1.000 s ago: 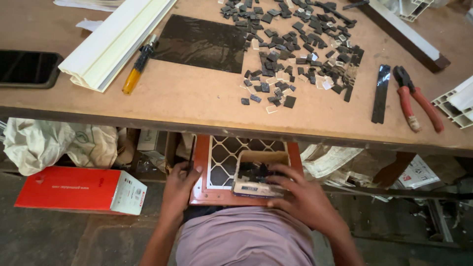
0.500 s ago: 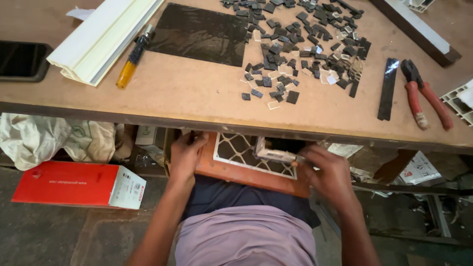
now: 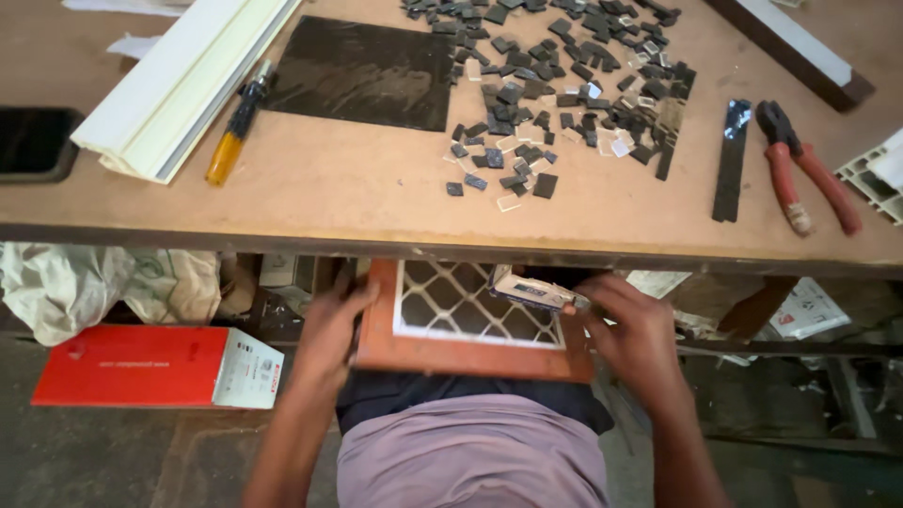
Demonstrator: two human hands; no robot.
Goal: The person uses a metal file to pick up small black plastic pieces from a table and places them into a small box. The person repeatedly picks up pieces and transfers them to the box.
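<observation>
A wooden frame (image 3: 451, 356) with a white diamond lattice panel (image 3: 466, 306) rests on my lap, half under the table edge. My left hand (image 3: 329, 329) grips the frame's left side. My right hand (image 3: 635, 334) holds its right side and touches a small box (image 3: 531, 290) lying on the panel's upper right corner. On the table above lies a heap of small dark tile pieces (image 3: 564, 75) with some clear ones among them.
The brown table (image 3: 357, 188) carries a dark sheet (image 3: 362, 71), a yellow-handled tool (image 3: 235, 127), white profile strips (image 3: 183, 80), a black strip (image 3: 732, 155), red pliers (image 3: 804, 169) and a phone (image 3: 33, 141). A red carton (image 3: 141, 367) and crumpled cloth (image 3: 94, 282) lie below.
The frame has slid further under the table edge. The small box has moved from the panel's middle to its upper right corner, and both hands have shifted to the frame's sides.
</observation>
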